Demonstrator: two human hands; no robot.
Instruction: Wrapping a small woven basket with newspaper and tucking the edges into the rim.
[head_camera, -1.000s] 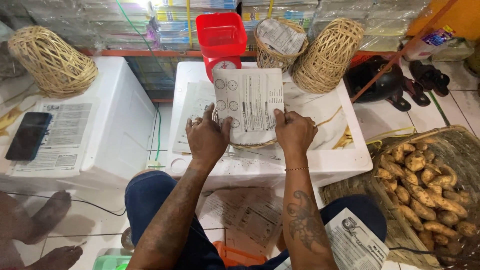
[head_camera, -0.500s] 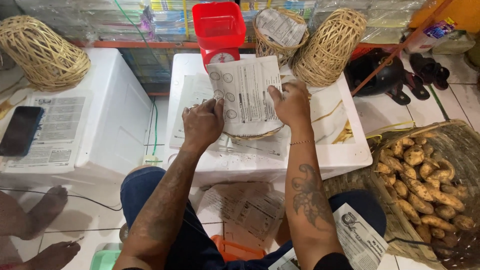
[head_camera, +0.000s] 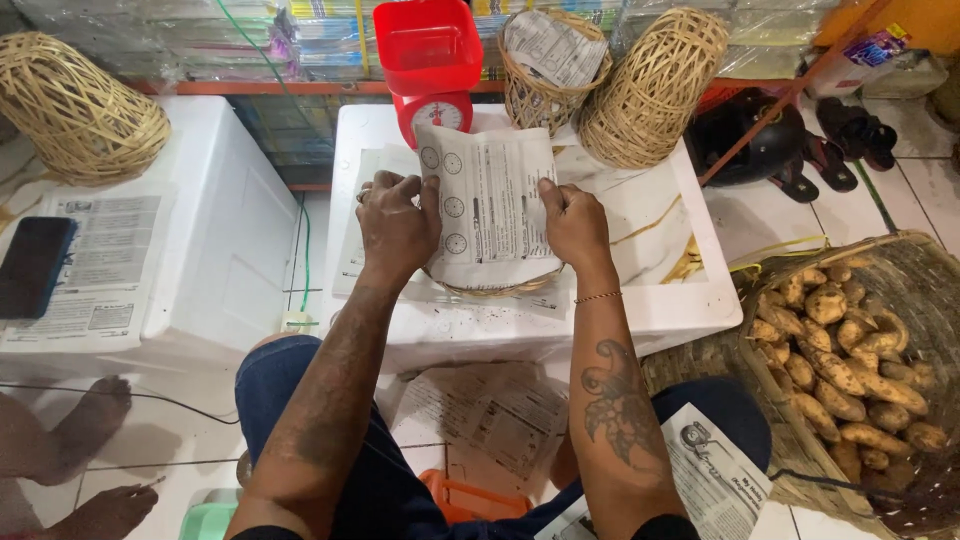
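My left hand (head_camera: 397, 228) and my right hand (head_camera: 573, 226) both grip a sheet of newspaper (head_camera: 487, 205) and press it down over a small woven basket (head_camera: 497, 289), of which only the near rim shows. The basket stands on a white foam box (head_camera: 660, 250) in front of me. The paper's top edge stands up toward a red kitchen scale (head_camera: 432, 65) at the back of the box.
Two woven baskets (head_camera: 655, 85) stand at the box's far edge, one lined with paper (head_camera: 550, 55). A big basket of sweet potatoes (head_camera: 850, 360) is at my right. At left, a second white box (head_camera: 190, 230) holds a phone (head_camera: 32, 265), newspaper and a basket (head_camera: 75, 110). Another person's bare feet (head_camera: 95, 460) are at lower left.
Both hands have shifted along the newspaper, the left up to its left edge and the right in to its right edge, folding the sheet down over the small basket.
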